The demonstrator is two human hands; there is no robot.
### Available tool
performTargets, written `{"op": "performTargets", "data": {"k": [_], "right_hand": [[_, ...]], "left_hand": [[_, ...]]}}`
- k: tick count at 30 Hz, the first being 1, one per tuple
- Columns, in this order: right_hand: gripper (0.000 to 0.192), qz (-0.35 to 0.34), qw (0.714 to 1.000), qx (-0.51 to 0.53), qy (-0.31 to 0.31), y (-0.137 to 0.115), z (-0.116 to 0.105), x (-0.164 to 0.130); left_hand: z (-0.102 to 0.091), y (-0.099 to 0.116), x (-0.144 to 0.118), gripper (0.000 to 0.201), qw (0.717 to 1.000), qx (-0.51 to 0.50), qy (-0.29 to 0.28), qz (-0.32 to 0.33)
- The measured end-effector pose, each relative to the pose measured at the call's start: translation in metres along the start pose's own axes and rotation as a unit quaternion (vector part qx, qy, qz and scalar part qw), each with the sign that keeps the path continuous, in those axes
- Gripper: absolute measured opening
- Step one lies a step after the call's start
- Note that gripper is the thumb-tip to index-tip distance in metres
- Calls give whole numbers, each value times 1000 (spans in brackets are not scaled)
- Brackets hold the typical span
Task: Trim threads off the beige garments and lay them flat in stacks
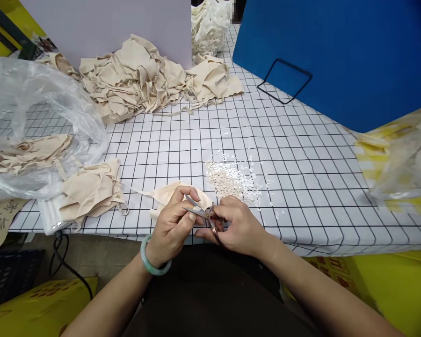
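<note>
Head view: right hand grips scissors by the handles; left hand is drawn narrow, apparently pinching a beige fabric piece beside the blades, likely to keep it steady. Scissors sit between both hands, near the front edge of the checked tablecloth. Long axis slants; parted blades point left and slightly away from the body. Pale snippets lie just beyond, presumably kept together in one heap.

Bright, even light washed the worktop; the plastic bag glinted at nine o'clock, clear wrapping blurred at three.
</note>
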State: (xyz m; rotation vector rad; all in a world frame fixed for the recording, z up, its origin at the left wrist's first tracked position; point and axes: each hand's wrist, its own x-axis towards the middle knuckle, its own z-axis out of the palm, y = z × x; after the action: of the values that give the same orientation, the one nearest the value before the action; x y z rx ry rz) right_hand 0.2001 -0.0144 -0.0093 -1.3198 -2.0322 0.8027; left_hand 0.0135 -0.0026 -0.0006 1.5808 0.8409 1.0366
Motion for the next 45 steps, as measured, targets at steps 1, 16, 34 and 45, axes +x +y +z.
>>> {"op": "performTargets", "data": {"k": [1, 16, 34, 45], "right_hand": [[56, -1, 1000, 1, 4, 1, 0, -1], [63, 186, 976, -55, 99, 46, -27, -28], [38, 122, 973, 181, 73, -8, 47, 31], [19, 36, 921, 367, 123, -28, 70, 92]], "left_hand": [[1, 0, 1, 30, 1000, 3, -3, 3], [31, -8, 44, 33, 991, 56, -120, -25], [-76, -34, 19, 10, 926, 377, -16, -25], [-90, 1, -19, 37, 948, -83, 105, -288]]}}
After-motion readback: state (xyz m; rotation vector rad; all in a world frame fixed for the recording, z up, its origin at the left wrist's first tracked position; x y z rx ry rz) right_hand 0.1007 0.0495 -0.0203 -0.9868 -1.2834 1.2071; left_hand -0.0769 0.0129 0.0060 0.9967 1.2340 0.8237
